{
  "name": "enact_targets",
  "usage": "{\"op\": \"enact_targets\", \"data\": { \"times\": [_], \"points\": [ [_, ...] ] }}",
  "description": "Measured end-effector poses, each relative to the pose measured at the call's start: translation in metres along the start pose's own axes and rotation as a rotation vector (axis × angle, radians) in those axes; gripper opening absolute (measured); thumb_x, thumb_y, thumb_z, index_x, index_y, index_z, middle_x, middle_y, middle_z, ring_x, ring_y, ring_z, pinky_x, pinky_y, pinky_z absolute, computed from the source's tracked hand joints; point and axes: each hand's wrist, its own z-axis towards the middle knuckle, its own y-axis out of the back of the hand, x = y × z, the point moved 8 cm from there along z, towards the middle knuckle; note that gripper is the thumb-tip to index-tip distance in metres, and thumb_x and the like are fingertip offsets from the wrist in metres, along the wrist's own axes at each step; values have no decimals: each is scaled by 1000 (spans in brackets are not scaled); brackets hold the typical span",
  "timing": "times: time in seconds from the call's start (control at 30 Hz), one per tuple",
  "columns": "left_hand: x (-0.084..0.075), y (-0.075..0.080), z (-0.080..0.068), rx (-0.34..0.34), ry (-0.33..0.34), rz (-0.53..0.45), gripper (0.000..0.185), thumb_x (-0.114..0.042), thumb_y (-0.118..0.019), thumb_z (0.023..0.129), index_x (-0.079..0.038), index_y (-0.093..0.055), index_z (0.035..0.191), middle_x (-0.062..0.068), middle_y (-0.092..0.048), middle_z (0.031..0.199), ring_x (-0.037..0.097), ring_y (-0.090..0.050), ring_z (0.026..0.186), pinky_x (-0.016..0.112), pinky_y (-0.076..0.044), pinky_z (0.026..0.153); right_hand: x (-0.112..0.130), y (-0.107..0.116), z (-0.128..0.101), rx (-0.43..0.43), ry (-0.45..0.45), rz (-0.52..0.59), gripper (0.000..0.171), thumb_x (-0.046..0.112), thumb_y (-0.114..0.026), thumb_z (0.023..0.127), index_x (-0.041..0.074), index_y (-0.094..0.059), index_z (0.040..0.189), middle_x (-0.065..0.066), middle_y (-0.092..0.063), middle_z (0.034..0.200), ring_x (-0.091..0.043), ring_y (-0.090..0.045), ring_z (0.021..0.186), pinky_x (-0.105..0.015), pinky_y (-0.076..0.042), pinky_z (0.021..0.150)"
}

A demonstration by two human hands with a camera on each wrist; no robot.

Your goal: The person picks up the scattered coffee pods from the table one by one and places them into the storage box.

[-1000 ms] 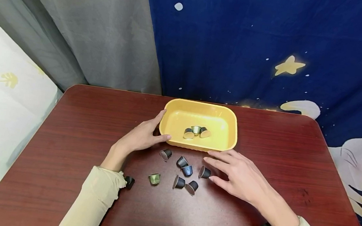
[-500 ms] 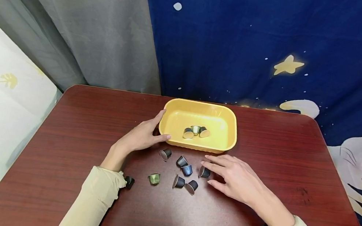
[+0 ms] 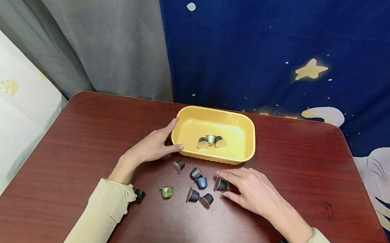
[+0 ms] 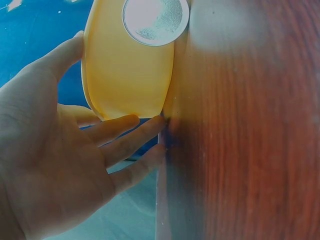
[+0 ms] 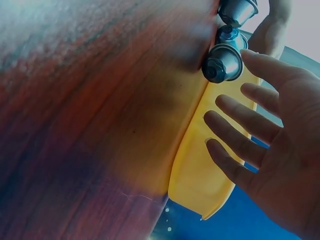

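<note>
My left hand (image 3: 151, 144) spans the left end of a yellow plastic tray (image 3: 247, 137), with thumb and fingers spread against its rim. The left wrist view shows the same hand (image 4: 65, 150) with extended fingers right at the tray's end. In front of the tray, several coffee capsules lie on the table. My right hand (image 3: 253, 189) is over the rightmost dark capsule (image 3: 221, 184), its thumb and fingers apart around it. In the right wrist view, the fingers of this hand (image 5: 295, 135) are extended, with the thumb tip right at a dark capsule (image 5: 223, 62).
Inside the tray are a light green capsule (image 3: 211, 140) and two dark ones with gold lids. A green capsule (image 3: 166, 192) lies toward the left, a blue one (image 3: 201, 183) centrally. The brown table (image 3: 318, 170) meets a blue curtain (image 3: 242, 43) at the back.
My right hand has moved from near the tray's front rim slightly toward me and left, onto the rightmost capsule. The left hand and tray keep their place.
</note>
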Motion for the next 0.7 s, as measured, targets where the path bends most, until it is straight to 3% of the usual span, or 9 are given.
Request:
{"op": "enact_targets", "data": {
  "times": [0.7],
  "points": [
    [-1,1,-1,1,-4,-11,101,-67,-58,89,-21,-5,161,7,-27,161,24,-38,141,46,-34,113,0,-12,8,11,-13,-38,45,44,-78,83,17,-73,119,3,-69,115,-16,-64,107,-42,-52,89]
  ]
}}
